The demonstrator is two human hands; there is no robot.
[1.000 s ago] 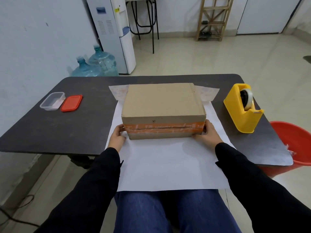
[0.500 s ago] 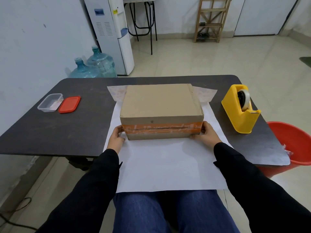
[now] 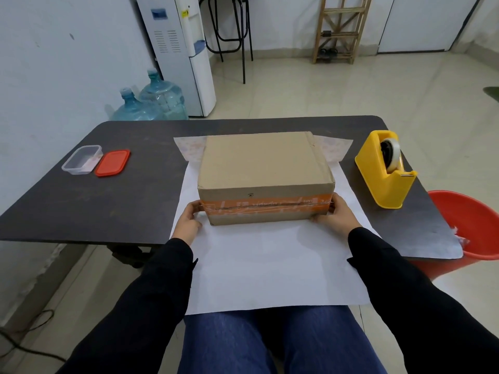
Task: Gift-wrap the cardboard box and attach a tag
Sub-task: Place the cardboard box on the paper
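Left hand point(image 3: 188, 222): fingers curled, gripping the near left corner of the cardboard box point(image 3: 263, 163).
Right hand point(image 3: 335, 216): gripping the near right corner.
Box location: frame centre, on white wrapping paper point(image 3: 270, 268).
Tape dispenser point(image 3: 383, 174): yellow, at right, on the dark table point(image 3: 121, 201).

Cardboard box point(image 3: 263, 168) at frame centre on white wrapping paper point(image 3: 272, 268), orange tape across near face. Left hand point(image 3: 189, 221) grips box's lower-left corner, right hand point(image 3: 336, 214) grips lower-right corner. Paper overhangs near edge of dark table point(image 3: 121, 201). Yellow tape dispenser point(image 3: 383, 171) at right. Clear container point(image 3: 81, 159) and red lid point(image 3: 113, 162) at left, side by side. Red bucket point(image 3: 469, 225) at right edge.
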